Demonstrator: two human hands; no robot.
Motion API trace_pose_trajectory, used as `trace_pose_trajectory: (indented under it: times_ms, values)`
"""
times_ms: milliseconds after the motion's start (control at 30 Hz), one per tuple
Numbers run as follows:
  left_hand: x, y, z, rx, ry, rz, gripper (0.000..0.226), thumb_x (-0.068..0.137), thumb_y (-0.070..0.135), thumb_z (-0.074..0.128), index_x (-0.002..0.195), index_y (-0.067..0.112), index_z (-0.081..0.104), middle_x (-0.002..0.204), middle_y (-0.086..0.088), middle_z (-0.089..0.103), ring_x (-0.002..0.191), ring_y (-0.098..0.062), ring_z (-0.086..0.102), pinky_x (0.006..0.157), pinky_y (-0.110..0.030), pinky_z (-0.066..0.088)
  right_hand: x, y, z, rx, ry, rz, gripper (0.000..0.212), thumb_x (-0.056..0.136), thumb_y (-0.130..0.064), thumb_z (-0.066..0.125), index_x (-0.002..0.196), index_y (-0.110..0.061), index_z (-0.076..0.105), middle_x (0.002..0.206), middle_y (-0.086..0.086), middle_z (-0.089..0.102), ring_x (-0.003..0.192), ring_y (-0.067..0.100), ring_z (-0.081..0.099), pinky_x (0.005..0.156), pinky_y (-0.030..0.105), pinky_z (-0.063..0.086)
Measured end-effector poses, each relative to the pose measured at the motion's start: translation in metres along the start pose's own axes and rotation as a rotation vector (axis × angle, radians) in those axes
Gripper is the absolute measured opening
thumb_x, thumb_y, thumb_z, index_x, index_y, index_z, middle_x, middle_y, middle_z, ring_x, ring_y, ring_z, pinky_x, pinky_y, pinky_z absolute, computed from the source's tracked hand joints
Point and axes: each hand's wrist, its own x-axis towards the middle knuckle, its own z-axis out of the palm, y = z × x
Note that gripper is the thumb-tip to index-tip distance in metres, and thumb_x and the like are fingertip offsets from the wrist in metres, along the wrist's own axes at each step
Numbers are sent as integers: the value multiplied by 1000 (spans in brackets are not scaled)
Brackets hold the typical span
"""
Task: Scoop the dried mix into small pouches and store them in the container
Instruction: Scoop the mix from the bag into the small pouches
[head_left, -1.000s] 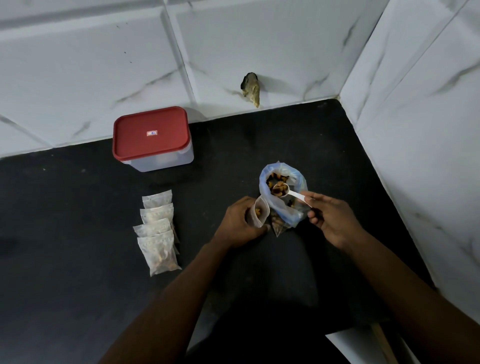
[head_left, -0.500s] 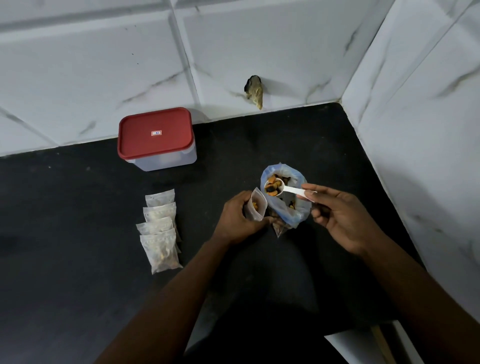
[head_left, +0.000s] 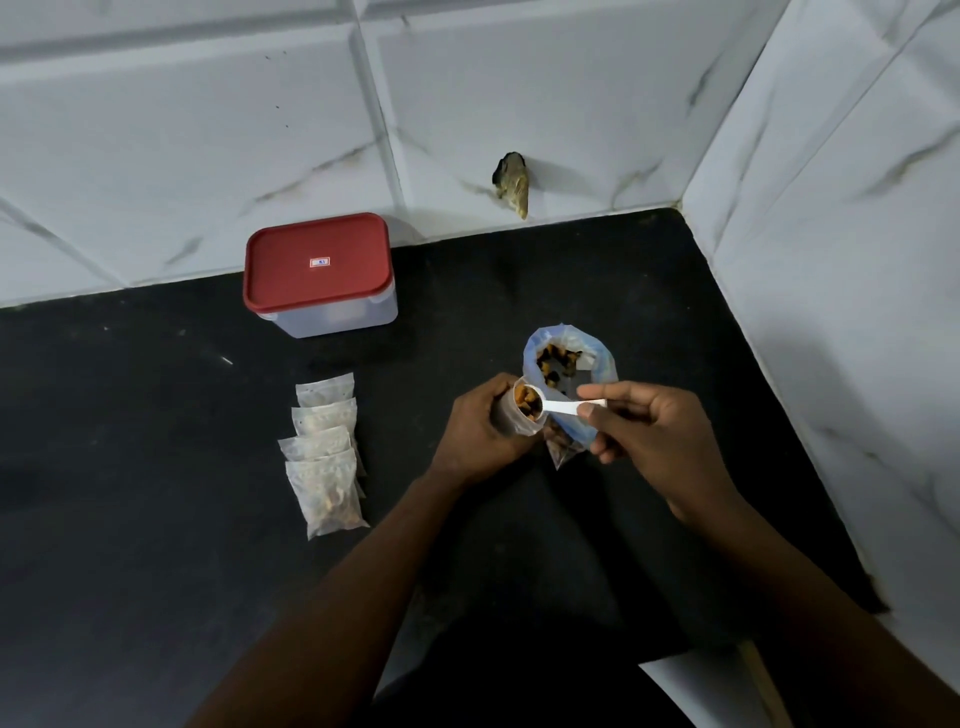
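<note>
Spoon (head_left: 563, 409) went from inside the bag (head_left: 597, 371) 1 s ago to loaded and lifted, and its bowl now sits at the pouch (head_left: 514, 425) mouth with mix still in it. Looks like the tip-in is next, so we're mid-fill on pouch no. 5.

L hand (head_left: 480, 431) is wrapped round the pouch, holding it upright on the bench (head_left: 156, 519) with the mouth open. R hand (head_left: 649, 441) pinches the spoon handle btwn thumb and forefinger, other fingers curled under. Forearm comes in from 5 o'clock.

Bag stands at 1 o'clock of the L hand, touching the pouch. 4 filled pouches (head_left: 324, 457) sit in a row at 9 o'clock. Container (head_left: 319, 275) is at 11 o'clock, lid on, nothing stored yet afaict.
</note>
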Motion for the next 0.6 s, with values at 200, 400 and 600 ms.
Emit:
trace_pose_trajectory:
  times_ms: [200, 400, 600]
  values:
    - [-2, -4, 7, -26, 17, 7, 34, 79, 15, 88, 107, 14, 68, 101, 5, 72, 96, -8, 70, 83, -22, 56, -12, 8, 6, -461, -12, -501, 24, 90, -10, 74, 113, -15, 76, 98, -5, 78, 89, 0, 73, 82, 18, 59]
    - [-3, 1, 10, -109, 15, -23, 44, 79, 5, 86, 106, 31, 63, 102, 11, 71, 99, 4, 68, 85, -13, 52, -20, 29, 6, -686, 21, -842, 22, 91, -14, 61, 103, -6, 77, 108, 10, 77, 103, 13, 71, 99, 24, 51]
    - [-1, -6, 9, -106, -7, -48, 42, 78, 13, 88, 113, 18, 67, 109, 7, 72, 105, -5, 69, 90, -22, 55, -26, 23, 6, -303, 170, -527, 20, 87, -5, 74, 106, -11, 77, 107, -3, 77, 102, 0, 71, 90, 16, 55]
